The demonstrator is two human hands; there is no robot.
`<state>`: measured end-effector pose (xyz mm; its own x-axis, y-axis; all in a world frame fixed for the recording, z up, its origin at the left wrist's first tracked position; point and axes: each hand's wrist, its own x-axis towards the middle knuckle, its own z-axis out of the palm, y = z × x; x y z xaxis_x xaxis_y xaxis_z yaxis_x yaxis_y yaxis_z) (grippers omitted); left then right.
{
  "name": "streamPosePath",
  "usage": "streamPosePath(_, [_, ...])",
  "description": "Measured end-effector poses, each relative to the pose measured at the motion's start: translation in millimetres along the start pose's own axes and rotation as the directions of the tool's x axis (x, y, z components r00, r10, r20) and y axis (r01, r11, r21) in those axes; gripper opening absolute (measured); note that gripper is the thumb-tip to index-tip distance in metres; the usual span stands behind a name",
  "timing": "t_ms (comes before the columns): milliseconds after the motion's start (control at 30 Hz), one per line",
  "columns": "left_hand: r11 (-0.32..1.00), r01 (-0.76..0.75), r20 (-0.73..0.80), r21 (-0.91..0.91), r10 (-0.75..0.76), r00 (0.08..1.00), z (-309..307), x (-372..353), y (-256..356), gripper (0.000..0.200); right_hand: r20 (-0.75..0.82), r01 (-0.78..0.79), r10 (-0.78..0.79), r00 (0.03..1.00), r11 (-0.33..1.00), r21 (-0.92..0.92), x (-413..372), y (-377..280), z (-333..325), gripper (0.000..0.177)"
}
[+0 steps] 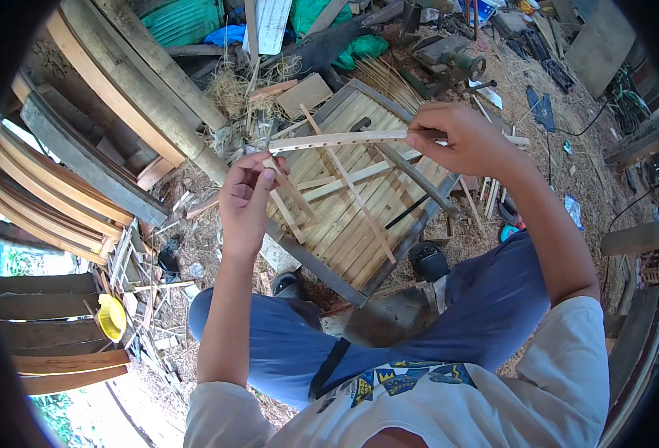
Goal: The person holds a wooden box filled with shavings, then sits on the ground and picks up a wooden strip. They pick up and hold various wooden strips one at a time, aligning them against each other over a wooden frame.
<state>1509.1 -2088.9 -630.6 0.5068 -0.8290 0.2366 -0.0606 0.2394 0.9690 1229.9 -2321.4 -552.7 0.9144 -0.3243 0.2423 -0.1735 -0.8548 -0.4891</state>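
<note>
Right hand (pixel 460 142) is pinching one end of a drilled bamboo strip (pixel 337 139), holding it level above a slatted bamboo panel (pixel 359 224) that is lying on the littered ground by the seated person's shoes. Left hand (pixel 246 200) is closing thumb and fingertips on a thin bamboo sliver (pixel 275 166) just under the strip's other end. Curved planks (pixel 60 187) are lying stacked nearby.

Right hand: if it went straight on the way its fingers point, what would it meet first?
The right hand points along the holed bamboo strip it pinches. Going on, it would likely meet the left hand at the strip's far end, though depth is unclear.
</note>
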Motion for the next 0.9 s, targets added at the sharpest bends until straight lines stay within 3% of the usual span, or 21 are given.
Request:
streamPosePath(300, [1.000,-0.029,0.005,-0.007,0.029,1.000,1.9,-1.1,-1.2,0.026,-0.021,0.030,-0.030,0.999,1.000,0.003,-1.1,4.6,-2.3,0.025])
streamPosePath(533, [0.988,-0.089,-0.035,0.122,0.094,0.995,7.5,-3.7,5.2,0.028,-0.028,0.053,-0.053,0.998,0.998,0.026,-2.0,4.2,-4.9,0.025])
streamPosePath(600, [0.975,-0.090,-0.049,0.202,0.102,0.994,6.3,-5.1,3.9,0.028,-0.008,0.038,-0.038,0.999,0.999,0.023,-2.9,2.8,-7.4,0.024])
streamPosePath(900, [0.976,-0.124,-0.007,0.178,0.127,0.992,8.0,-6.6,2.8,0.029,0.102,0.003,-0.005,0.995,1.000,0.023,-5.7,4.9,-11.1,0.019])
